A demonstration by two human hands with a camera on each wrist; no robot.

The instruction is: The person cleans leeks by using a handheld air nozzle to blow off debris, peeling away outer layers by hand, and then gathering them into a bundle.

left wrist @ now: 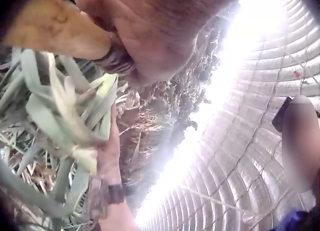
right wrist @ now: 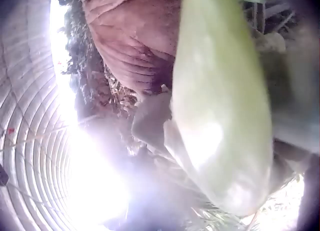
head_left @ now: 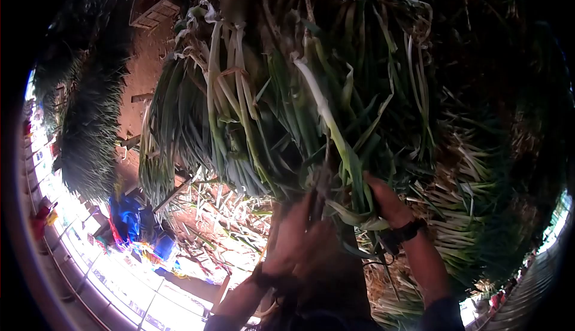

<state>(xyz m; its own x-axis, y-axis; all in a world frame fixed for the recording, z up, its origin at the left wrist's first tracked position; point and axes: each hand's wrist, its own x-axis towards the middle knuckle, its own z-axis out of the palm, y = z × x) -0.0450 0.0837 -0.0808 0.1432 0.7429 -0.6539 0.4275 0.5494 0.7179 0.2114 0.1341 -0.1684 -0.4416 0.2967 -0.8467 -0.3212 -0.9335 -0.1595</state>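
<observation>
A long green onion (head_left: 323,103) with a pale stalk and green leaves slants down to the two hands. Its folded lower leaves lie against my right hand (head_left: 390,204), which grips them with the thumb side up. My left hand (head_left: 296,238), blurred, is just left of it, its fingers curled at dark, thin strands (head_left: 320,190). In the left wrist view, dark strands (left wrist: 119,60) pass between the thumb and palm of my left hand (left wrist: 150,31); folded leaves (left wrist: 65,106) stand beside my right hand (left wrist: 107,156). A pale green stalk (right wrist: 220,101) fills the right wrist view, beside my right hand (right wrist: 135,36).
More green onions (head_left: 239,91) lie heaped ahead, with rows of them at the right (head_left: 467,211) and far left (head_left: 90,133). A crate (head_left: 156,14) is at the upper left. Loose trimmings (head_left: 221,217) cover the ground beside a blue item (head_left: 126,217).
</observation>
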